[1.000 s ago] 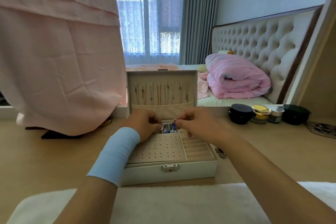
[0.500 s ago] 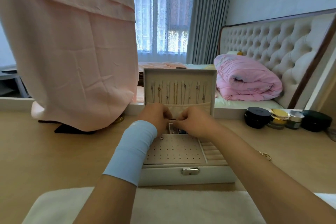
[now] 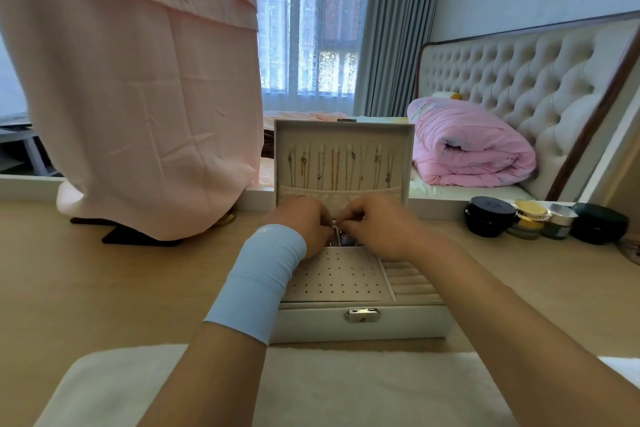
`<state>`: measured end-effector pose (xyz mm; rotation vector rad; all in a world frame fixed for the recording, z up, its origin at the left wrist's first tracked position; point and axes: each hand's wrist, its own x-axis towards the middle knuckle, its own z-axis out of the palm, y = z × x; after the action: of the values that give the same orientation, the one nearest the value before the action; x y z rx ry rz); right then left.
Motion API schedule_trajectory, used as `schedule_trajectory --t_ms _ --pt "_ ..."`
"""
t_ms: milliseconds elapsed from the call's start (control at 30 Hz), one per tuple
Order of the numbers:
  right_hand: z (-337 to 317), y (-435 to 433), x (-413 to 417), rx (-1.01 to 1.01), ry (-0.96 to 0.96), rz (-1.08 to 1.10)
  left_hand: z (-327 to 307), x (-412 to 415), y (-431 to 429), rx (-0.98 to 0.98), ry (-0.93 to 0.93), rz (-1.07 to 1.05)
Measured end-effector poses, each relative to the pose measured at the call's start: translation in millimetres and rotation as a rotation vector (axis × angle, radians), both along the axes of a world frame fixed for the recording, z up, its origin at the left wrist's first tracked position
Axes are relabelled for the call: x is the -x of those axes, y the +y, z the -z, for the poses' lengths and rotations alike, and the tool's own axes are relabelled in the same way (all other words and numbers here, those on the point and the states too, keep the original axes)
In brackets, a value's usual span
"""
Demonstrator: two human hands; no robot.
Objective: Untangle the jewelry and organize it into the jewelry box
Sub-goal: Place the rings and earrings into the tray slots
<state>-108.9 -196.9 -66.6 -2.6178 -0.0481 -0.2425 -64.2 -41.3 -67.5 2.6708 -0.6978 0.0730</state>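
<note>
Pink cloth (image 3: pixel 138 97) hangs over the table's far left edge. Left hand (image 3: pixel 304 222), blue wristband (image 3: pixel 256 281): fingers curled, pinching a small silvery piece (image 3: pixel 334 228) over the rear compartments of the jewelry box (image 3: pixel 381 322). Box sits open mid-table, toward the near edge. Necklaces (image 3: pixel 332 166) hang in its upright lid. Right hand (image 3: pixel 377 225) pinches the same piece, fingertips meeting the left's. Jars (image 3: pixel 488 220) stand along the far right edge.

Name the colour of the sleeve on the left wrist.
Light blue; the sleeve shows best in the head view.
</note>
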Motion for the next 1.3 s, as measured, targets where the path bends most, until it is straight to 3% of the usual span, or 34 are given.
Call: schedule_trajectory --t_ms 200,400,533,733,967,1133,1300 --pt "-18 -54 37 -0.074 -0.067 0.079 -2 17 -23 0.102 -0.075 0.086" --pt "-4 -130 78 0.024 0.138 0.192 1 51 -60 0.149 -0.084 0.249" --pt "14 -151 79 0.018 0.21 0.207 6 63 -93 0.105 -0.109 0.285" --pt "32 -153 70 0.047 0.306 0.138 10 65 -134 -0.118 -0.176 0.311" --pt "27 -154 75 0.16 0.202 0.139 7 59 -157 -0.071 -0.06 0.285" --pt "28 -163 74 0.023 0.189 0.175 16 55 -162 -0.035 -0.023 0.279" --pt "19 -174 77 -0.245 0.1 0.125 23 53 -160 0.062 0.013 0.301"
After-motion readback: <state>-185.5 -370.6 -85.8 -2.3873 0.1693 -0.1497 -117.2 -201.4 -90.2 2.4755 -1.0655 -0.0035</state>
